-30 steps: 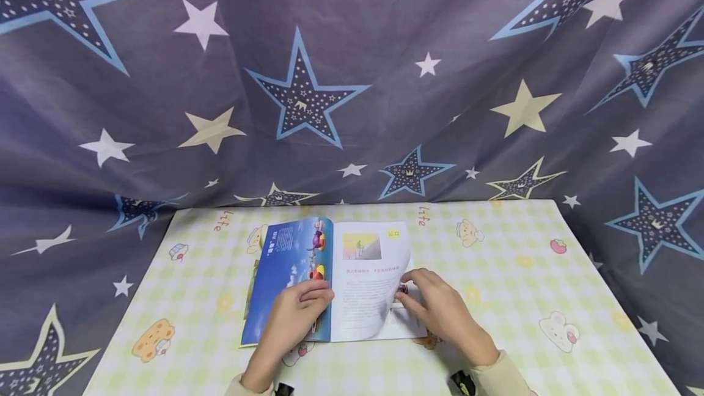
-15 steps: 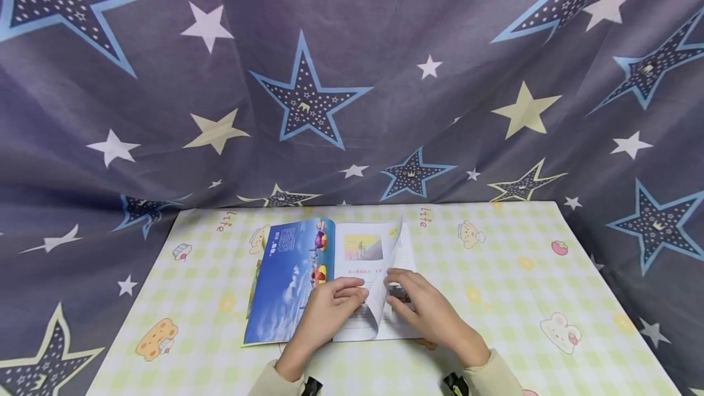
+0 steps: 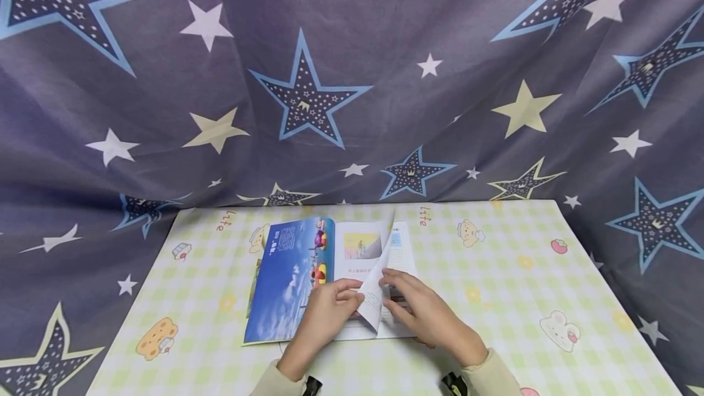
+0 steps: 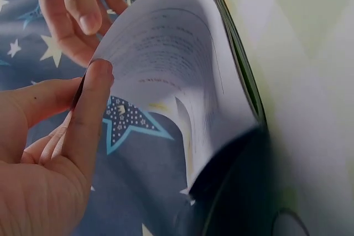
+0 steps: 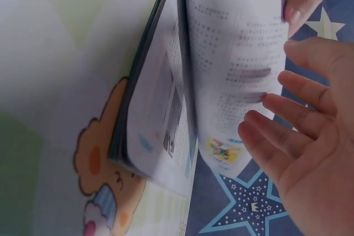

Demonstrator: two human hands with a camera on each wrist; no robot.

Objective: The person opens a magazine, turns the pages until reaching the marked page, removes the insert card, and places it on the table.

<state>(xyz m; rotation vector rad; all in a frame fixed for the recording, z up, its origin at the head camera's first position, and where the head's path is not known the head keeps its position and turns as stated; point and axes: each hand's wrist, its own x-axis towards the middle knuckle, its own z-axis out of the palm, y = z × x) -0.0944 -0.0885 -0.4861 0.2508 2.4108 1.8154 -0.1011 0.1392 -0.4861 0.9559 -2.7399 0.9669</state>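
Observation:
An open magazine (image 3: 288, 286) lies on the table, a blue sea picture on its left page. One printed page (image 5: 238, 53) is lifted and curls up from the right side. My left hand (image 3: 332, 307) pinches the edge of this page between thumb and finger, as the left wrist view shows. On the page's other side is my right hand (image 3: 426, 307), its fingers spread. In the right wrist view its fingertips (image 5: 268, 100) lie against or very near the page; contact is hard to tell. Part of the right-hand page beneath is hidden by the hands.
A green-and-white checked tablecloth (image 3: 495, 261) with cartoon prints covers the table. Behind it hangs a dark curtain (image 3: 352, 109) with star patterns, reaching round both sides. Pale sleeves (image 3: 492, 374) show at the wrists.
My left hand has moved right from the magazine's middle to the page edge and now pinches it. The page has risen and curled leftward; my right hand has shifted slightly left.

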